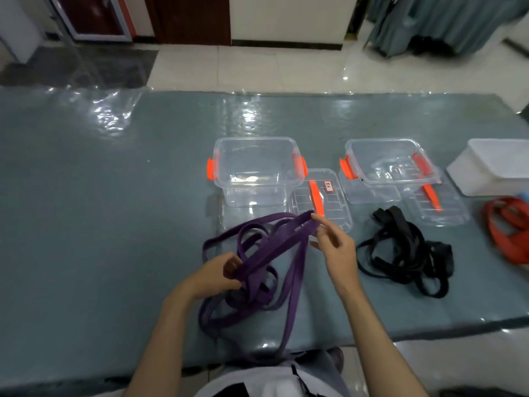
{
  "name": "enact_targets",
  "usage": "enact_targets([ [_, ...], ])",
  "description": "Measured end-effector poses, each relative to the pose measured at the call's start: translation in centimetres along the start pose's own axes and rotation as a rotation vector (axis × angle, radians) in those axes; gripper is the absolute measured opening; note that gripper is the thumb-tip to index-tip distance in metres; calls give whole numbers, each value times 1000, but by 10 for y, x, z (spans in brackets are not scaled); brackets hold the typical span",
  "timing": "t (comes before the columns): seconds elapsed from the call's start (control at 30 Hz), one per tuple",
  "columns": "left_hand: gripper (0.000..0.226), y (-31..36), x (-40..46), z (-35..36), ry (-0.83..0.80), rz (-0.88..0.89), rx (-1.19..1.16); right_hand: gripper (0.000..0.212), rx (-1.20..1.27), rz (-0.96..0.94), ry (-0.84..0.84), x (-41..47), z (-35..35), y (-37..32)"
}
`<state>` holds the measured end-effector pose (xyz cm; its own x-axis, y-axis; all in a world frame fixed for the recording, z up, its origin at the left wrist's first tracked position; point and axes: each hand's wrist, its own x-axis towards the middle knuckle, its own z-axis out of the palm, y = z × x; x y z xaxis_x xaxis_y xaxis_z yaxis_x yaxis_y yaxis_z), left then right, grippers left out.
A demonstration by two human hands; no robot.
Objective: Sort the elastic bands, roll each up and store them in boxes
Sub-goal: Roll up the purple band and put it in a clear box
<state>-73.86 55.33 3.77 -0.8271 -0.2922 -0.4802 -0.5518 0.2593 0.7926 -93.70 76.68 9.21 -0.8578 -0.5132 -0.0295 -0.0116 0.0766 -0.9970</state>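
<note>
Purple elastic bands [252, 270] run between our hands: the left hand [220, 270] grips the bundle, the right hand [333, 245] pinches a loop; black bands [406, 253] lie right of it.

A grey-blue table [86, 224] carries purple bands [257, 282], black bands [406, 253], red bands [506, 236], clear boxes [254, 170], lids [329, 202]

Dim, soft focus, glare on table cover [114, 110] (wide-angle bowing)
</note>
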Motion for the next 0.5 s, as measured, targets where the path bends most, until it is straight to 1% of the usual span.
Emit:
enact_targets([
  [0.07,43,12,-4,-1,-123,-18,3,32,133,-2,9,2,4,-12],
  [0.13,66,23,-7,3,-217,-34,4,28,191,5,-58,3,10,-22],
  [0.17,80,30,-8,6,-222,-26,-7,34,211,16,-107,3,12,-24],
  [0.2,92,38,-10,10,-185,4,-40,44,216,25,-148,4,15,-26],
  [0.23,97,47,-10,14,-116,58,-106,52,204,32,-187,5,17,-28],
  [0.27,95,57,-10,17,-34,128,-199,55,180,38,-227,5,20,-32],
  [0.3,88,66,-10,19,44,200,-296,53,156,37,-278,5,23,-37],
  [0.37,73,84,-10,19,173,304,-447,41,113,18,-388,4,28,-46],
  [0.4,72,91,-11,17,253,332,-496,38,100,7,-426,3,29,-51],
  [0.43,74,96,-11,13,360,340,-494,37,94,-4,-449,3,30,-55],
  [0.47,80,99,-12,9,474,344,-441,37,82,-15,-463,4,29,-59],
  [0.5,86,101,-13,4,539,363,-363,36,59,-31,-481,5,28,-64],
])
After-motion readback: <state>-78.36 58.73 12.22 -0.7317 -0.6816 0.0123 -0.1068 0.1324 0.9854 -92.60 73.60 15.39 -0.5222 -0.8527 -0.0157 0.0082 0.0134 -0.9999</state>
